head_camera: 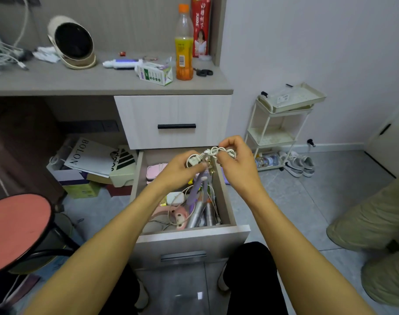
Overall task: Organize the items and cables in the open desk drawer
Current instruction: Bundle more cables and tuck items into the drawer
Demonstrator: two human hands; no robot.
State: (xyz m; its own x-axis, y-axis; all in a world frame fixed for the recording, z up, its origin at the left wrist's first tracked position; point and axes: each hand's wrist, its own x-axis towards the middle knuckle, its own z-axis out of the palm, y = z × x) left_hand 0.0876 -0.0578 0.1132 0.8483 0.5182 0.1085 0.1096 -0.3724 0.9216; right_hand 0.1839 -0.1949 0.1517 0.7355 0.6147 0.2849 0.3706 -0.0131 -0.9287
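A coiled white cable (211, 153) is held in the air between both hands, above the far end of the open drawer (225, 201); the left hand (182, 169) pinches the cable's left loops with thumb and curled fingers, and the right hand (233, 156) grips the right loops, its fingers bent round them; the two hands are nearly touching, with the coil bridging the small gap between them. Directly below the hands, inside the drawer, lie a purple stick-shaped item (199, 189), a white charger block (175, 198) with thin wires trailing from it, a pink cartoon-faced gadget (179, 218) and two silver cylinders (203, 214) near the front wall; a pink case (154, 170) sits under the left hand's wrist side, towards the drawer's back left corner. Above the hands a closed drawer (173, 121) with a black handle sits under the bench (103, 84); on the bench stand an orange-capped bottle (184, 42), a red carton (201, 26), a small green-and-white box (155, 73), black scissors (204, 72) and a round white fan (72, 43). To the right of the right hand, against the wall, is a white trolley (282, 123) with shoes (299, 164) beside it; to the left of the left hand, under the bench, paper bags (92, 158) are piled, and a red stool (17, 228) stands nearer.
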